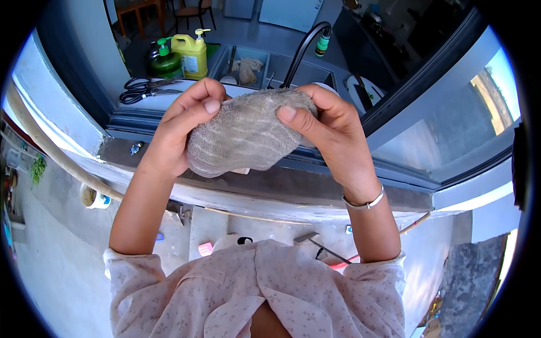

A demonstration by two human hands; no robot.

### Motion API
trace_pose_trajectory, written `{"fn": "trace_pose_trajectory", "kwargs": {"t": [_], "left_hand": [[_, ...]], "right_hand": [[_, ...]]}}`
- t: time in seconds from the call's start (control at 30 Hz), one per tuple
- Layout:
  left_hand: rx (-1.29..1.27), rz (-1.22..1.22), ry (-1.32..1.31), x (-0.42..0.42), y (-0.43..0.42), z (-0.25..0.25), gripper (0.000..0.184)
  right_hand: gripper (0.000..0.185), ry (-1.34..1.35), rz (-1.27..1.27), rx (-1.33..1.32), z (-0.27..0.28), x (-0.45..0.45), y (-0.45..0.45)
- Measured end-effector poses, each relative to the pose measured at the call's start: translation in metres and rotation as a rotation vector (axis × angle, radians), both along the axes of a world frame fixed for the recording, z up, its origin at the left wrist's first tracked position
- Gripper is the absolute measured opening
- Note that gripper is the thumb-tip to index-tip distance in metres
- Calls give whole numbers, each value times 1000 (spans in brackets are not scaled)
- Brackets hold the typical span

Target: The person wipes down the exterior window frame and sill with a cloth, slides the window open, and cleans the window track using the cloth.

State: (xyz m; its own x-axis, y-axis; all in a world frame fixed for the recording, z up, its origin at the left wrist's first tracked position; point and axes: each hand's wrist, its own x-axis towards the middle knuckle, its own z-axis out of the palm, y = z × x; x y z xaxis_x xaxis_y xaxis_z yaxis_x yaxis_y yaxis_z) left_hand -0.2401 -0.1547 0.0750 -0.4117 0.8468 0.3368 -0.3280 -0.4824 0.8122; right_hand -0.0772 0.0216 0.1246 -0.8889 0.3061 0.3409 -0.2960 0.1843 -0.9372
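Note:
A grey, fuzzy folded cloth (242,135) is stretched between my hands above the window sill. My left hand (179,127) grips its left end, thumb on top and the other fingers mostly hidden behind. At the upper right end, my right hand (337,132) pinches the cloth, its thumb pressed on the near face. A bracelet (365,200) circles my right wrist. Part of a small pale object shows below the cloth's lower edge; I cannot make out its kind.
Beyond the open window are a sink (270,63) with a black faucet (298,53), a yellow pump bottle (193,59), a green bottle (167,63) and black-handled scissors (138,90). The sliding window's frame (414,73) stands to the right. A bucket (96,197) is at lower left.

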Motion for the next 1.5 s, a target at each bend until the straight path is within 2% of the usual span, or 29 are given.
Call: {"fn": "trace_pose_trajectory", "kwargs": {"t": [0.03, 0.07, 0.17, 0.2, 0.3, 0.33, 0.37, 0.4, 0.43, 0.47, 0.5, 0.53, 0.6, 0.7, 0.77, 0.9, 0.97, 1.0, 1.07, 1.13, 1.27, 1.37, 1.43, 1.5], "left_hand": [[-18, 69, 69, 3, 1, 8, 19], [-18, 70, 69, 1, -3, 16, 19], [-363, 261, 543, -16, -12, 28, 25], [-383, 333, 662, -25, -13, 26, 19], [-350, 448, 739, -31, -9, 32, 19], [-282, 672, 982, -28, -5, 37, 19], [-206, 898, 1221, -26, -2, 40, 20], [-207, 896, 1219, -28, -1, 40, 20], [-124, 976, 1396, -32, 1, 40, 22], [-36, 1052, 1573, -34, 3, 38, 24], [-2, 1069, 1667, -37, 4, 29, 22], [-3, 1065, 1666, -40, 4, 17, 22], [-141, 876, 1770, -44, 0, -13, 23], [-281, 683, 1729, -39, 0, -53, 18], [-299, 665, 1716, -35, 0, -63, 18], [-406, 642, 1714, -25, -2, -56, 10], [-430, 659, 1737, -26, 1, -54, 8], [-480, 620, 1753, -26, 2, -54, 7], [-532, 577, 1768, -27, 7, -56, 8], [-669, 464, 1780, -31, 16, -61, 9], [-658, 428, 1691, -34, 21, -69, 10], [-679, 397, 1671, -26, 28, -70, 9], [-560, 405, 1749, -20, 38, -80, 8], [-606, 367, 1756, -13, 52, -83, 8]], "right_hand": [[17, -14, 22, 11, 2, -1, 2], [17, -29, 43, 20, 3, -1, 4], [17, -98, 23, 108, 8, -3, 19], [17, -100, 19, 106, 7, -3, 24], [23, -51, -90, 442, -1, -10, 42], [23, -56, -93, 441, -1, -11, 44], [24, -37, -178, 553, 1, -11, 44], [24, -15, -262, 666, 3, -13, 45], [24, 96, -293, 822, -2, -17, 50], [24, 93, -293, 821, -7, -17, 50], [23, 121, -331, 957, -12, -17, 47], [23, 148, -368, 1093, -20, -17, 45], [23, 90, -352, 1106, -51, -15, 46], [22, -73, -265, 1138, -91, -7, 49], [18, -281, -199, 1107, -101, -1, 50], [18, -388, -163, 1158, -94, 5, 47], [28, -424, -240, 1308, -92, 6, 45], [28, -426, -240, 1307, -92, 6, 44], [27, -462, -253, 1476, -93, 5, 42], [23, -478, -254, 1459, -103, 1, 45], [11, -551, -164, 1448, -107, -7, 43], [9, -525, -97, 1458, -108, -22, 26], [9, -539, -77, 1449, -103, -27, 25], [9, -553, -61, 1446, -100, -31, 25]]}}
